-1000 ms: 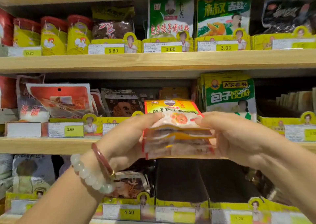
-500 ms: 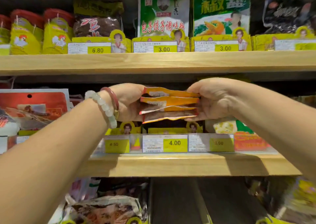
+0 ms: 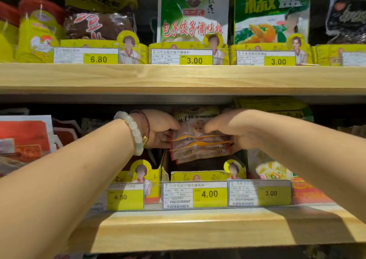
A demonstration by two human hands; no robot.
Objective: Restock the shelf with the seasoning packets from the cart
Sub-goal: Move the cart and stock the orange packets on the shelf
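Note:
A small stack of seasoning packets [image 3: 198, 142], yellow-topped with clear bodies and orange edges, is held inside the middle shelf bay. My left hand [image 3: 160, 128] grips its left end and my right hand [image 3: 233, 130] grips its right end, thumbs on top. The stack hangs tilted above the yellow cardboard display tray [image 3: 198, 175] behind the 4.00 price tag [image 3: 210, 194]. The packets' far ends and my fingertips are hidden in the shelf's shadow.
The upper wooden shelf board [image 3: 178, 76] runs close above my hands. A green dumpling-seasoning pack [image 3: 192, 15] and a chicken-powder bag [image 3: 39, 33] stand above. Red packets [image 3: 25, 136] fill the left bay, a noodle-print pack [image 3: 273, 171] the right. The lower board [image 3: 188, 229] juts toward me.
Both hands have carried the stack up from below the shelf and pushed it deeper into the middle bay. The view has moved closer to the shelf.

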